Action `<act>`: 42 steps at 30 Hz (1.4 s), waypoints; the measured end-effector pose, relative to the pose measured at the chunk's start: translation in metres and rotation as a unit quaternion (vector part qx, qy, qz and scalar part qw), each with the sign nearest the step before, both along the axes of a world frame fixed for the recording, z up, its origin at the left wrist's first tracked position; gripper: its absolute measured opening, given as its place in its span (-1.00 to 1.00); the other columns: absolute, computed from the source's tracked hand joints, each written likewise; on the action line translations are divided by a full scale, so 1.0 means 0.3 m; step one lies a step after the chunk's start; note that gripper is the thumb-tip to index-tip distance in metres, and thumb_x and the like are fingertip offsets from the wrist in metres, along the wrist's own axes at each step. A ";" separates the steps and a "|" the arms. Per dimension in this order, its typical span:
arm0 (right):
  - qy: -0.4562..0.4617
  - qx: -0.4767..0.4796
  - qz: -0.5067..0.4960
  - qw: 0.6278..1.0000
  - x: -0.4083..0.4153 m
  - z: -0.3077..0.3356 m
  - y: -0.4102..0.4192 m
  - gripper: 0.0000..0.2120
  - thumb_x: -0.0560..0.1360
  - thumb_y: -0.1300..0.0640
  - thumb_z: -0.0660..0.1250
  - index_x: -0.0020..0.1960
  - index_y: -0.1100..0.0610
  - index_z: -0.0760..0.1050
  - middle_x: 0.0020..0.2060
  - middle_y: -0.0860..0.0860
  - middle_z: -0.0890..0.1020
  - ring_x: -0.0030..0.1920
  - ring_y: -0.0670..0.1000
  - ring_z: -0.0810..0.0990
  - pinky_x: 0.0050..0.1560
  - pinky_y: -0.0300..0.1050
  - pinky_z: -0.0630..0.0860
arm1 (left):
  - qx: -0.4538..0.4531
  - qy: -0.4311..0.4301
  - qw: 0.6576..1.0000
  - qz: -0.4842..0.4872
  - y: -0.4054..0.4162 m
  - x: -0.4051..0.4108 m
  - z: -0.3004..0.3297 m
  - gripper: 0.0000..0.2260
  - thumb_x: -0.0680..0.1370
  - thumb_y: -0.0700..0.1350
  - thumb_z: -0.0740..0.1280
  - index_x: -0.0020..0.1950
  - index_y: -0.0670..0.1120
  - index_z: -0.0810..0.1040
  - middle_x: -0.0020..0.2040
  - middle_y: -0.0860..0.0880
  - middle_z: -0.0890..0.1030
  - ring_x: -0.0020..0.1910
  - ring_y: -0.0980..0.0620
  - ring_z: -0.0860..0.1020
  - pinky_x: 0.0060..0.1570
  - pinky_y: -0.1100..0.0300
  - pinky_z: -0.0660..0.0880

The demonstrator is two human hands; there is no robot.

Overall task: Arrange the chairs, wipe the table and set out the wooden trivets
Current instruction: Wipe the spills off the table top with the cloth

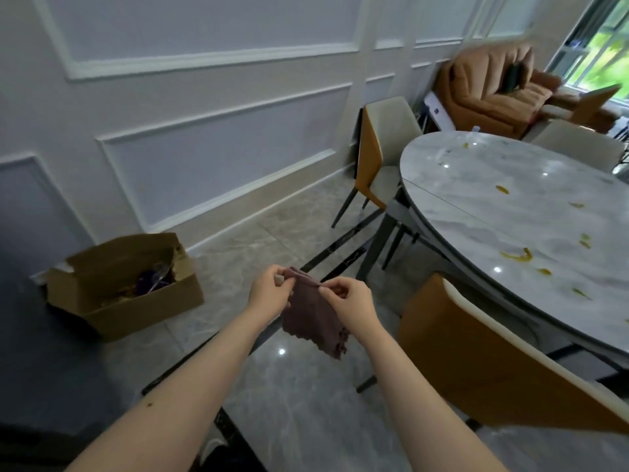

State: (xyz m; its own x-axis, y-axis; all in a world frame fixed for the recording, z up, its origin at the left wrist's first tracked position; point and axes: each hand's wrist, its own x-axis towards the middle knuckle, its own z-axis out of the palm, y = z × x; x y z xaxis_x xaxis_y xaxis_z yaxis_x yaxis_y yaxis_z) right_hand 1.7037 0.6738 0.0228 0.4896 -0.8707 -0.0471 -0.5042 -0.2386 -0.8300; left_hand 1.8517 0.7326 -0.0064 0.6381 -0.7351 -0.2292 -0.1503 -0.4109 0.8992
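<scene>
I hold a dull purple cloth (313, 321) in the air over the floor, left of the table. My left hand (269, 292) pinches its top left corner and my right hand (350, 301) pinches the top edge beside it; the rest hangs down. The round marble table (483, 206) on the right carries several yellow-orange smears (517, 255). One orange-backed chair (476, 356) stands at the table's near side, its back toward me. A second chair (377, 155) sits at the far left of the table, and a third (578, 144) at the far side.
An open cardboard box (126, 284) with odds and ends stands on the tiled floor by the panelled wall at left. A tan sofa (493, 86) sits in the far corner near a window. Glossy floor lies between box and table.
</scene>
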 end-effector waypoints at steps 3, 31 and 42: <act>-0.001 0.013 -0.009 1.000 0.011 -0.017 -0.081 -0.93 0.48 0.21 0.39 -0.13 0.06 0.61 -0.30 -0.13 0.59 -0.28 -0.23 0.53 -0.29 -0.51 0.42 | -0.001 0.088 0.996 -0.009 -0.116 0.018 -0.014 -0.96 0.58 -0.22 0.24 -0.03 -0.09 0.45 -0.17 -0.14 0.61 -0.48 0.04 0.54 -0.47 0.23 0.46; 0.061 -0.009 -0.248 0.967 0.137 -0.064 -1.194 -0.92 0.50 0.12 0.36 -0.10 -0.06 0.57 -0.21 -0.16 0.61 -0.13 -0.17 0.57 -0.08 -0.28 0.51 | -0.045 -0.130 0.938 -0.317 -1.421 0.237 -0.055 -0.87 0.52 -0.11 0.35 -0.18 0.08 0.45 -0.04 -0.02 0.48 -0.10 0.00 0.56 -0.02 0.05 0.55; 0.021 -0.004 -0.302 0.953 0.016 -0.026 -1.833 -0.92 0.45 0.24 0.40 -0.17 0.08 0.60 -0.33 -0.08 0.61 -0.29 -0.16 0.55 -0.30 -0.51 0.41 | -0.059 -0.088 0.929 -0.354 -2.041 0.105 0.003 -0.97 0.58 -0.13 0.27 -0.04 -0.08 0.47 -0.05 -0.03 0.59 -0.05 0.03 0.55 -0.09 0.16 0.50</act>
